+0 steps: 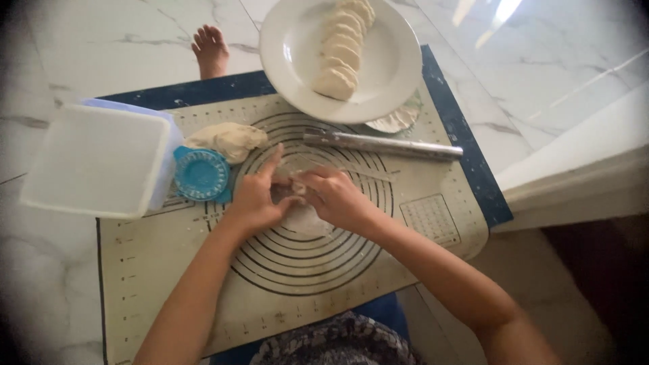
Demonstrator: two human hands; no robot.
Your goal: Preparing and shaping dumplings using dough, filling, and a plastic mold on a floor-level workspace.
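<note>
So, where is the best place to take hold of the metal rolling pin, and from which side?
Probably around the middle of the rolling pin, coming down from above. It lies flat on the mat, a long thin cylinder, so fingers can close across its width. Its near side is open; the white plate sits close behind it.

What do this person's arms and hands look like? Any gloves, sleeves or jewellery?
Both arms are bare right up to the frame edge, with no sleeves showing. The left hand and right hand wear no gloves, and no rings, watch or bracelets are visible.

White lidded tub beside blue round press.
</note>
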